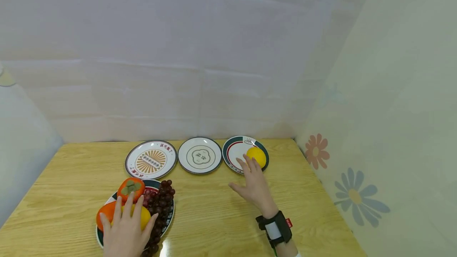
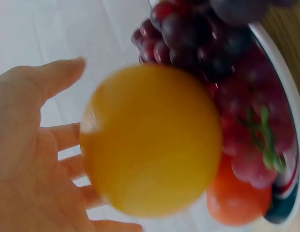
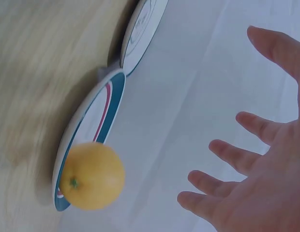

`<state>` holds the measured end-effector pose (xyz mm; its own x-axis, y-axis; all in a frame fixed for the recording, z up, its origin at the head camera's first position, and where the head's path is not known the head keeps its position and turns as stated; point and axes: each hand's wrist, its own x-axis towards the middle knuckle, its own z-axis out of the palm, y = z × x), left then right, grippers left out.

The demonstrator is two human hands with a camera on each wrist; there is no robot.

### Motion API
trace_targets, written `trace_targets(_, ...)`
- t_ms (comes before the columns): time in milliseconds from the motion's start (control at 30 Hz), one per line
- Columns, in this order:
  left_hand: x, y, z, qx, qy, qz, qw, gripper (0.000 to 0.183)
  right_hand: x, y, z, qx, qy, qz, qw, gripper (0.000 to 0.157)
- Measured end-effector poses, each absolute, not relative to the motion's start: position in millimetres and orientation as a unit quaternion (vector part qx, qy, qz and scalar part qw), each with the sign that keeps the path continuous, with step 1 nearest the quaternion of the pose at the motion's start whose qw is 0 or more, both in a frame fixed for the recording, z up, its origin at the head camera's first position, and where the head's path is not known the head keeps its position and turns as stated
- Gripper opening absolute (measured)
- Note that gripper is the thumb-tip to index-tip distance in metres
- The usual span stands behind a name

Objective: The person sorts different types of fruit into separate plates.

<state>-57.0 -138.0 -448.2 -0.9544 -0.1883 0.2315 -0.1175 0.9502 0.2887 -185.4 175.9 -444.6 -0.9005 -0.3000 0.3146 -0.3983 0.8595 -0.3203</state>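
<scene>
My left hand (image 1: 126,227), fingers spread, is over a yellow round fruit (image 1: 145,218) on the fruit plate (image 1: 170,219). In the left wrist view the yellow fruit (image 2: 152,140) sits close in front of the palm and hides part of the fingers. A persimmon (image 1: 131,189) and another orange fruit (image 1: 105,214) lie beside that hand, with dark grapes (image 1: 162,205) to its right. My right hand (image 1: 255,187) holds nothing, its fingers apart near the green-rimmed plate (image 1: 232,156). On that plate rests an orange (image 3: 92,176), which looks yellow in the head view.
A plate with a sunburst pattern (image 1: 160,162) and a white plate with a dark rim (image 1: 185,156) stand along the back of the wooden table (image 1: 207,217). A pale cloth (image 1: 200,70) hangs behind them. A wall with flower pictures (image 1: 375,150) rises at the right.
</scene>
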Motion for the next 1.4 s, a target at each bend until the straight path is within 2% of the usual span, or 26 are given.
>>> trace_targets(200,-52.2,-148.0,-446.3,0.097,-0.983,-0.146,0.049,0.074,-161.6,165.0,-454.5,0.204,-0.954,0.185,0.116,0.079)
trace_targets(367,-51.8,-149.6,-443.3,0.086,-0.984,-0.154,0.022,0.077,-152.3,159.4,-457.0,0.215,-0.952,0.191,0.102,0.081)
trace_targets(533,-52.3,-143.1,-435.6,0.074,-0.98,-0.175,0.053,0.074,-144.3,150.7,-452.2,0.24,-0.946,0.198,0.088,0.08)
trace_targets(767,-64.2,-106.7,-418.6,0.028,-0.967,-0.2,0.157,0.07,-124.6,113.6,-436.8,0.357,-0.904,0.217,0.093,0.087)
trace_targets(933,-71.1,-78.6,-417.8,-0.032,-0.952,-0.216,0.216,0.077,-115.4,86.7,-438.0,0.409,-0.876,0.24,0.092,0.097)
trace_targets(1067,-72.0,-65.8,-421.7,-0.058,-0.946,-0.231,0.222,0.088,-114.5,77.4,-443.3,0.409,-0.87,0.259,0.093,0.103)
trace_targets(1167,-71.6,-62.4,-425.1,-0.074,-0.945,-0.232,0.217,0.092,-116.8,77.3,-447.2,0.407,-0.867,0.264,0.113,0.097)
trace_targets(1300,-72.5,-63.9,-428.8,-0.088,-0.949,-0.206,0.222,0.087,-126.2,83.3,-451.1,0.388,-0.873,0.266,0.131,0.088)
trace_targets(1400,-73.1,-68.3,-429.6,-0.071,-0.957,-0.185,0.211,0.08,-143.1,93.7,-453.0,0.337,-0.892,0.274,0.127,0.085)
